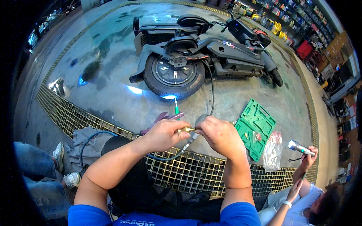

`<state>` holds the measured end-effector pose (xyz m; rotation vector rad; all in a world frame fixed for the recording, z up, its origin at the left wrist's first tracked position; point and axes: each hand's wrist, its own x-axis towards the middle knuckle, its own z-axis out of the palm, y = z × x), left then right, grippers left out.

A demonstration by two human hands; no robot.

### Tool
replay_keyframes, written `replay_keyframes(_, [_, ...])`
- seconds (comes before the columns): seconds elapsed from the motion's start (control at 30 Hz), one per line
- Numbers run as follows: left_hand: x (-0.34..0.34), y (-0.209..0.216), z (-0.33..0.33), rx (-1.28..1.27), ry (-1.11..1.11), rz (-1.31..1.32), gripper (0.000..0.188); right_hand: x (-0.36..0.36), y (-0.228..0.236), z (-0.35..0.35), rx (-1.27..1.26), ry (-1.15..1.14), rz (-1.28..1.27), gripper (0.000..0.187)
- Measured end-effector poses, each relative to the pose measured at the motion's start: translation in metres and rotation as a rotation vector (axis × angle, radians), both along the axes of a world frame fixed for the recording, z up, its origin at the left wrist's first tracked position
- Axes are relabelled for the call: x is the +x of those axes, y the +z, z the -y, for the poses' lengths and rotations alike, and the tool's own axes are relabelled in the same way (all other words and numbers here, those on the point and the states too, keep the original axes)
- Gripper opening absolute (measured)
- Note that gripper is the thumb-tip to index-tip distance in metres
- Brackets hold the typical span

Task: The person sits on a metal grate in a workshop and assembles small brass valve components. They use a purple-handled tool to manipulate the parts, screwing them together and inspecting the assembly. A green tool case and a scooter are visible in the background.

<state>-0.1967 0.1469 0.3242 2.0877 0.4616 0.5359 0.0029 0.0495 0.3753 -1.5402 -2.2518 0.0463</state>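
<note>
Just in front of me, my left hand [166,133] pinches a small brass fitting [185,129] between thumb and fingers. My right hand [218,132] is closed at the fitting's other end; exactly what its fingertips grip is hidden. A rounded grey piece [201,119] shows against the right fingers, and a black hose [213,90] runs down from the scooter toward it. Beyond the hands, a screwdriver with a green handle [177,110] points at the tire [151,81] of a scooter [233,56] lying on its side. A maroon tool [160,117] lies behind my left hand.
An open green plastic case [260,118] and a clear plastic bag [272,152] lie to the right. Another person's hand holds a lit flashlight [301,147]. A blue hose [166,158] crosses the floor grating [181,175]. Someone's legs [41,162] are at left.
</note>
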Motion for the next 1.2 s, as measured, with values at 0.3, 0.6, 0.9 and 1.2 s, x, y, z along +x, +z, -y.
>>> replay_keyframes(0.3, [-0.002,0.003,0.0,-0.213,-0.039,-0.05,0.023,0.006,-0.002,-0.005,0.012,0.073,-0.045,0.009])
replay_keyframes(0.6, [0.003,-0.003,-0.003,-0.18,-0.024,0.036,0.023,0.009,-0.006,-0.014,0.067,0.15,-0.414,0.014])
replay_keyframes(0.9, [0.003,-0.008,-0.008,-0.177,-0.037,-0.091,0.029,0.02,-0.017,-0.018,0.044,0.178,-0.332,0.015])
replay_keyframes(1.2, [0.007,-0.005,-0.009,-0.099,-0.004,-0.119,0.026,0.024,-0.022,-0.014,0.024,0.087,-0.174,0.009])
